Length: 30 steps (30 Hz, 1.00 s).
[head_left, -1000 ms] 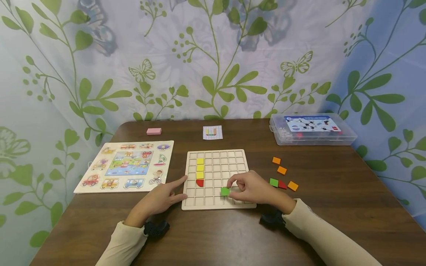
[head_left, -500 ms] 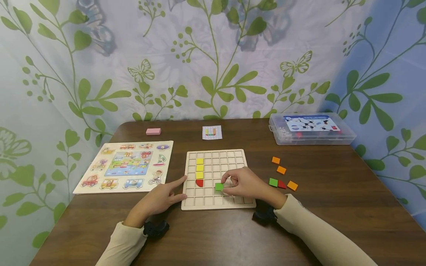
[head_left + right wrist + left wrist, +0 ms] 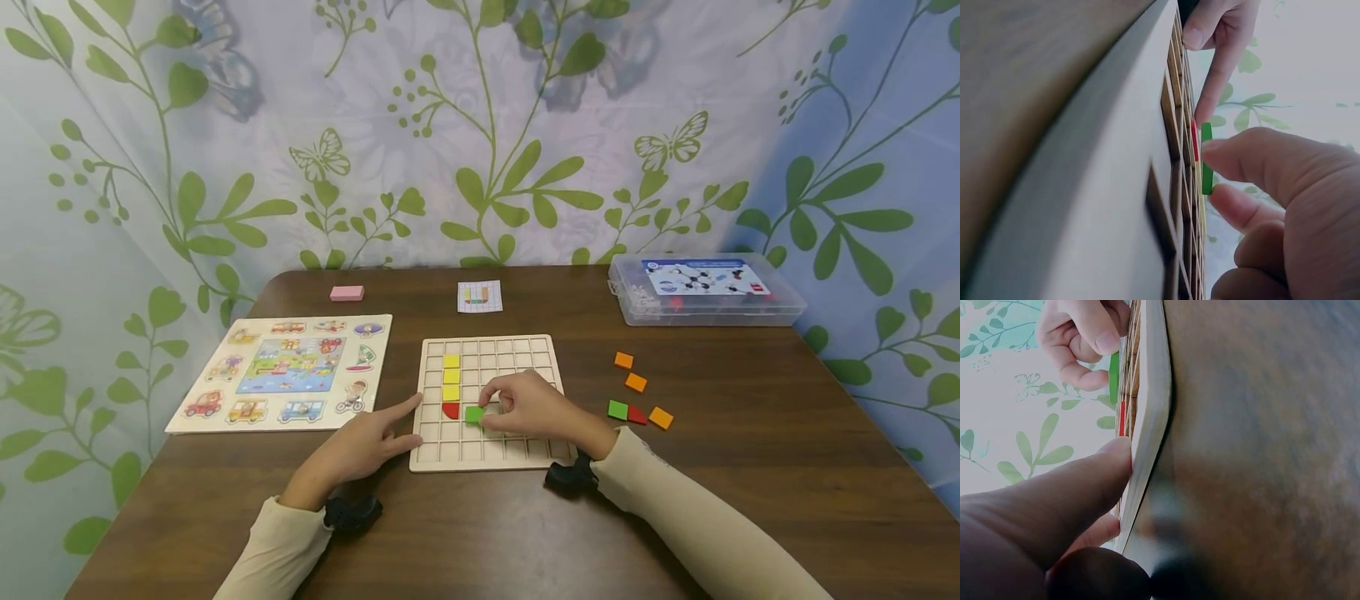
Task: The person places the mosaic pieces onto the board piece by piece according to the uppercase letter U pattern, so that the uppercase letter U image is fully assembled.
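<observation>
Tile (image 3: 473,414), green and square, hangs just above the board (image 3: 487,467), beside the red piece (image 3: 450,410), pinched between thumb and finger of the right hand (image 3: 527,407). From here I judge it light, stiff, perhaps slick, unlikely to break; I'd take it by opposite edges. The left hand (image 3: 363,446), thumb and forefinger extended, touches the board's left edge.

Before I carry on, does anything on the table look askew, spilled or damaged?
Nothing stands out. On the board, three yellow tiles and a red piece line up in one column; the right hand pinches a green tile over it. The orange tiles lie loose at differing angles, but no spill or damage shows.
</observation>
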### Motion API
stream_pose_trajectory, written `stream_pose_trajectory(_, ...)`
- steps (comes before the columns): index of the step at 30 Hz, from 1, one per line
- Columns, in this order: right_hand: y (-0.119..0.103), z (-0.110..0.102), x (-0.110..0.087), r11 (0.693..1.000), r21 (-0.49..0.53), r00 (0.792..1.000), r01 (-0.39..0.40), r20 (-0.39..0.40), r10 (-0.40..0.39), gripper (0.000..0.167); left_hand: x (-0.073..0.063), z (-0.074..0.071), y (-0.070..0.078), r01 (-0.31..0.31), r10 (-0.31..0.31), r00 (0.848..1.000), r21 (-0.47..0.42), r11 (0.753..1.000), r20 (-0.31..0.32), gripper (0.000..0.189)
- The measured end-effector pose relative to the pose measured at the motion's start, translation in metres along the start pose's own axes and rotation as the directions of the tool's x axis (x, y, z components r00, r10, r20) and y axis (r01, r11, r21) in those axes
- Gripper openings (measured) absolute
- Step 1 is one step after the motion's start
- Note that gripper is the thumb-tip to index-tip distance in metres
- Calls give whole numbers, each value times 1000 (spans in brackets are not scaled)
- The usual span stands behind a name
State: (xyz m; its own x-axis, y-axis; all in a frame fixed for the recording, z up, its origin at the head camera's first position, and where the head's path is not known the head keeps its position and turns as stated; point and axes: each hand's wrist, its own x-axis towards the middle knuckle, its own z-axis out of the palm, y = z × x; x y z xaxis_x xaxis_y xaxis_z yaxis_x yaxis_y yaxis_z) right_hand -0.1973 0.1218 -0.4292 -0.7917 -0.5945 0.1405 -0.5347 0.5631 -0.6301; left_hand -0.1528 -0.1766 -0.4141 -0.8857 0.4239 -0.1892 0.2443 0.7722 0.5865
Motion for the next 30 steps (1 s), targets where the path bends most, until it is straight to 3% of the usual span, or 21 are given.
stream_pose_trajectory(8, -4, 4, 7, 998, -55, 999, -28, -36, 26, 14, 0, -1, 0, 17, -17, 1000, -4, 1000, 1, 69)
stream_pose_trajectory(17, -6, 2, 6, 998, -39, 996, -58, -63, 55, 19, -1, -2, -1, 27, -27, 1000, -9, 1000, 2, 69)
stream_pose_trajectory(23, 4, -5, -11, 997, -12, 990, -70, -125, 68, 16, 0, 0, -2, 4, -4, 1000, -11, 1000, 7, 69)
stream_pose_trajectory(30, 18, -27, -45, 993, 17, 978, -119, -170, 120, 13, -1, 1, -1, -4, 4, 1000, -7, 1000, -2, 68)
